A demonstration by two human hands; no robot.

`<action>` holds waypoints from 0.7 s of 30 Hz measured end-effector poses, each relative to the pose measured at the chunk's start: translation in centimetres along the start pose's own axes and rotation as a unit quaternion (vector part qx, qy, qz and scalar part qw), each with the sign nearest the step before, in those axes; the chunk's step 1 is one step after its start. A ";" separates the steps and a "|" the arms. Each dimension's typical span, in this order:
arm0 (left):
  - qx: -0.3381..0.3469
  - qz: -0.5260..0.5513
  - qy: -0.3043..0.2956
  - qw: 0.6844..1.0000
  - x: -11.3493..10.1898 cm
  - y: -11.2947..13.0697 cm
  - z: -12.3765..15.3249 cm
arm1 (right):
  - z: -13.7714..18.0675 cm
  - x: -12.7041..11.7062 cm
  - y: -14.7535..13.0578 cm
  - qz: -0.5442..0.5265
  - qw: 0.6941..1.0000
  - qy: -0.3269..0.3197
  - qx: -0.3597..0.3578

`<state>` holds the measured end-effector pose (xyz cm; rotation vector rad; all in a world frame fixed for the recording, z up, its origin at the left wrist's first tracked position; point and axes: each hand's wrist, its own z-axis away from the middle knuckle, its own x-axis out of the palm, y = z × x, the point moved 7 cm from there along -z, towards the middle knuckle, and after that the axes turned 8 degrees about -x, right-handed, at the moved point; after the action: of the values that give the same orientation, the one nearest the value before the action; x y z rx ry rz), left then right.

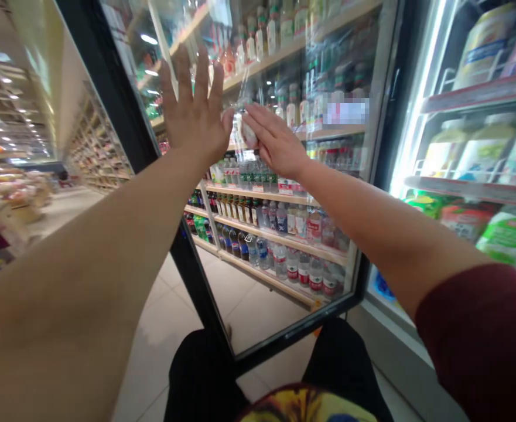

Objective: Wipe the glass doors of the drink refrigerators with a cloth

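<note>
A glass cooler door (279, 316) with a black frame stands swung open in front of me. My left hand (194, 108) is raised at the door's upper left part, palm toward the glass, fingers spread and nothing held. Just to its right, my right hand (279, 140) presses a crumpled white cloth (249, 133) against the glass. The fingers lie over the cloth and cover most of it, so its full size is hidden. Both arms reach forward, and the left thumb is close to the right fingertips.
Lit cooler shelves (481, 187) with bottles and bags stand at the right. Through the glass show drink shelves (279, 234) with several rows of bottles. A store aisle (60, 205) with stocked shelving runs off at the left. My knees (200, 375) are beside the door's lower edge.
</note>
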<state>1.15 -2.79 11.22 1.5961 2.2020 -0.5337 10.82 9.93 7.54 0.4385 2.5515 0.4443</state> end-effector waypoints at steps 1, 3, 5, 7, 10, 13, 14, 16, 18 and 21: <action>-0.002 0.001 0.004 1.000 0.1 -0.1 0.0 | 0.2 -0.4 1.5 -0.008 0.999 0.039 0.034; 0.000 0.006 0.009 1.000 0.3 -0.3 -0.2 | 1.2 -1.7 5.4 -0.011 0.973 0.161 0.168; 0.007 0.016 0.025 1.000 0.3 -0.5 -0.3 | 2.6 -2.3 7.9 -0.006 0.922 0.259 0.289; 0.017 0.022 0.029 0.999 0.2 -0.5 -0.3 | 2.5 -1.9 7.9 -0.009 0.924 0.263 0.278; 0.013 0.019 0.017 1.000 0.2 -0.6 0.0 | 0.1 -0.1 5.0 -0.029 0.987 0.131 0.092; 0.016 0.029 0.021 0.999 0.0 -0.4 0.1 | -1.4 -0.3 4.0 -0.007 0.995 0.082 0.056; 0.019 0.031 0.025 0.999 -0.1 -0.3 0.1 | -1.7 -1.1 4.4 0.011 0.990 0.107 0.089; 0.018 0.029 0.027 0.999 -0.1 -0.3 0.1 | -2.4 -3.0 4.9 0.042 0.969 0.179 0.166; 0.016 0.024 0.027 0.999 -0.1 -0.3 0.1 | -3.2 -4.1 4.3 0.058 0.954 0.219 0.195; 0.016 0.028 0.030 0.999 -0.2 -0.2 0.1 | -4.6 -3.8 1.9 0.075 0.968 0.186 0.151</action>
<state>1.01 -3.06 11.22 1.7054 2.1954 -0.5147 11.89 9.15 13.68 0.7217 2.9790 0.2027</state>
